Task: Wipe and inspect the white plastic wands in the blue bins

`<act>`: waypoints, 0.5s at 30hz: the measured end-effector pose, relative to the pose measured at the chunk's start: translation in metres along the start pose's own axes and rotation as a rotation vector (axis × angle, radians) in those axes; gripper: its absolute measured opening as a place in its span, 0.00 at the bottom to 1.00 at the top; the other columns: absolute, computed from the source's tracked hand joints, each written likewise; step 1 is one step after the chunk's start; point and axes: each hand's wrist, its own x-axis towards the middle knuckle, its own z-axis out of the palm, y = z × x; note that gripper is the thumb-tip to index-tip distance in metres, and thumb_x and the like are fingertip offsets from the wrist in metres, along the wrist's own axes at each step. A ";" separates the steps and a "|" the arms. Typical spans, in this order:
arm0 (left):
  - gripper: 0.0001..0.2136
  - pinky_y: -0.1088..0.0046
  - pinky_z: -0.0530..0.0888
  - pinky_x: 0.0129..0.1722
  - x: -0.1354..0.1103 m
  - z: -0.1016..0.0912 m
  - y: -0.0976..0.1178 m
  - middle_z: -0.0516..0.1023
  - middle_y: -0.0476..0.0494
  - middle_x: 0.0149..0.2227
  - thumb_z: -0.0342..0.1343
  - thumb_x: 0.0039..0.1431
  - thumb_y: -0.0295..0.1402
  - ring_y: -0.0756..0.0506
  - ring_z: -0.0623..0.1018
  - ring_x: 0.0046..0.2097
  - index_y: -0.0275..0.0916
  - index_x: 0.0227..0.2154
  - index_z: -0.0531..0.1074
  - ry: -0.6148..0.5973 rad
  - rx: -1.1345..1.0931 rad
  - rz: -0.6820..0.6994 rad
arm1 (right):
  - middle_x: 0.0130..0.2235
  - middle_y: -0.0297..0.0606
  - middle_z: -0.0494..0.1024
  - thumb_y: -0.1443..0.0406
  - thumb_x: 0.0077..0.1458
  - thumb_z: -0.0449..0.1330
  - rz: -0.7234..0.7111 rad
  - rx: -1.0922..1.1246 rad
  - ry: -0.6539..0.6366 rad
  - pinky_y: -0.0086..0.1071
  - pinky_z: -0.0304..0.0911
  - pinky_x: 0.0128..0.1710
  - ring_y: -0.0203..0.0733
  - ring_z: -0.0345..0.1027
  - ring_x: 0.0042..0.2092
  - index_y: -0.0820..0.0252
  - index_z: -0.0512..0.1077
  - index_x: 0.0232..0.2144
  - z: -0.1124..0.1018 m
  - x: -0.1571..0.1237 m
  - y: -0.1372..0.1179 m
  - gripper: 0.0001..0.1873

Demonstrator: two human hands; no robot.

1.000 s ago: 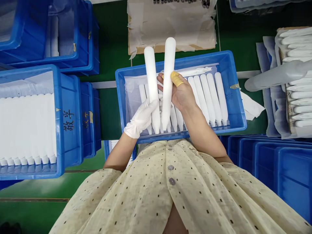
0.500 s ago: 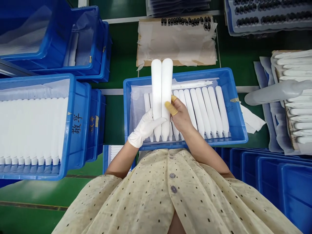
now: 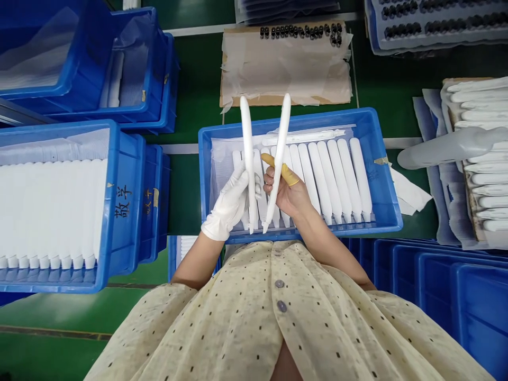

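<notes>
In my white-gloved left hand (image 3: 230,201) is a long white handle-shaped plastic piece (image 3: 247,140), held near its lower part and turned edge-on. My right hand (image 3: 291,190), with yellow finger cots on thumb and finger, grips a second white plastic piece (image 3: 281,143), also edge-on and leaning slightly right at the top. The two pieces stand apart, with a gap between them. Below them, a blue bin (image 3: 387,203) holds a row of similar white pieces (image 3: 336,180) on a thin liner. My hands hide part of that row.
Stacked blue bins (image 3: 130,233) with white pieces stand at left. Behind is a cardboard sheet (image 3: 286,69) with small black parts along its top. White pieces (image 3: 494,182) are piled at right, near a translucent grey rounded object (image 3: 440,151). Nested blue bins (image 3: 480,317) sit lower right.
The two white pieces were side by side with broad faces showing. Now they are separated and turned edge-on, one in each hand. My left hand has shifted slightly left.
</notes>
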 end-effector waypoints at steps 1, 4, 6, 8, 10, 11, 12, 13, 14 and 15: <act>0.20 0.75 0.78 0.38 0.000 0.002 -0.001 0.78 0.50 0.35 0.64 0.67 0.37 0.51 0.77 0.33 0.46 0.60 0.74 -0.010 -0.018 -0.017 | 0.30 0.30 0.67 0.54 0.61 0.65 0.033 0.024 0.008 0.23 0.67 0.26 0.31 0.60 0.29 0.58 0.80 0.47 0.002 -0.001 0.001 0.17; 0.18 0.74 0.80 0.38 0.000 0.005 -0.002 0.79 0.48 0.37 0.62 0.67 0.34 0.50 0.80 0.36 0.44 0.59 0.74 -0.016 -0.078 -0.043 | 0.29 0.30 0.67 0.58 0.66 0.61 0.109 0.066 0.040 0.23 0.68 0.26 0.30 0.60 0.28 0.59 0.79 0.46 0.007 -0.003 0.002 0.13; 0.15 0.76 0.80 0.36 0.001 0.005 -0.002 0.80 0.47 0.39 0.60 0.69 0.33 0.51 0.80 0.36 0.42 0.57 0.75 -0.010 -0.124 -0.071 | 0.30 0.29 0.70 0.59 0.66 0.61 0.128 0.069 0.056 0.23 0.69 0.27 0.31 0.63 0.28 0.57 0.77 0.47 0.009 -0.004 0.001 0.11; 0.12 0.78 0.80 0.35 0.002 0.005 0.000 0.80 0.45 0.41 0.59 0.71 0.32 0.52 0.80 0.35 0.40 0.54 0.76 0.014 -0.155 -0.108 | 0.34 0.30 0.75 0.58 0.65 0.63 0.115 0.049 0.054 0.25 0.71 0.27 0.31 0.66 0.30 0.53 0.75 0.48 0.009 -0.005 0.002 0.11; 0.10 0.78 0.81 0.36 0.002 0.005 0.003 0.80 0.44 0.43 0.55 0.73 0.32 0.52 0.80 0.35 0.39 0.52 0.76 0.047 -0.159 -0.134 | 0.40 0.30 0.79 0.56 0.62 0.66 0.075 0.027 0.046 0.26 0.71 0.27 0.31 0.68 0.31 0.49 0.73 0.48 0.008 -0.005 0.003 0.14; 0.11 0.77 0.82 0.37 0.002 0.005 0.005 0.80 0.43 0.44 0.52 0.75 0.33 0.52 0.81 0.36 0.38 0.51 0.76 0.057 -0.151 -0.140 | 0.42 0.30 0.80 0.55 0.61 0.67 0.053 0.020 0.041 0.26 0.71 0.27 0.31 0.69 0.32 0.47 0.72 0.48 0.008 -0.005 0.004 0.15; 0.12 0.74 0.83 0.40 0.003 0.005 0.006 0.80 0.43 0.45 0.49 0.76 0.34 0.51 0.81 0.38 0.37 0.51 0.76 0.064 -0.139 -0.139 | 0.44 0.30 0.80 0.55 0.60 0.68 0.033 0.016 0.037 0.26 0.72 0.27 0.32 0.70 0.32 0.45 0.72 0.49 0.007 -0.004 0.005 0.16; 0.14 0.72 0.83 0.43 0.003 0.004 0.008 0.80 0.42 0.47 0.46 0.77 0.34 0.49 0.82 0.40 0.36 0.51 0.76 0.068 -0.124 -0.135 | 0.44 0.30 0.81 0.54 0.60 0.69 0.017 0.011 0.033 0.27 0.72 0.27 0.33 0.72 0.34 0.44 0.72 0.49 0.005 -0.003 0.006 0.17; 0.15 0.69 0.84 0.47 0.003 0.004 0.008 0.80 0.41 0.48 0.45 0.78 0.34 0.48 0.83 0.43 0.36 0.51 0.76 0.069 -0.108 -0.126 | 0.45 0.31 0.81 0.53 0.59 0.68 0.006 0.003 0.029 0.29 0.73 0.28 0.35 0.73 0.35 0.44 0.72 0.49 0.004 -0.002 0.008 0.17; 0.15 0.67 0.83 0.50 0.004 0.003 0.009 0.80 0.40 0.50 0.44 0.78 0.34 0.47 0.83 0.45 0.35 0.52 0.76 0.069 -0.093 -0.115 | 0.45 0.32 0.81 0.52 0.60 0.68 0.001 -0.009 0.025 0.30 0.74 0.28 0.37 0.74 0.37 0.44 0.72 0.49 0.003 -0.001 0.009 0.17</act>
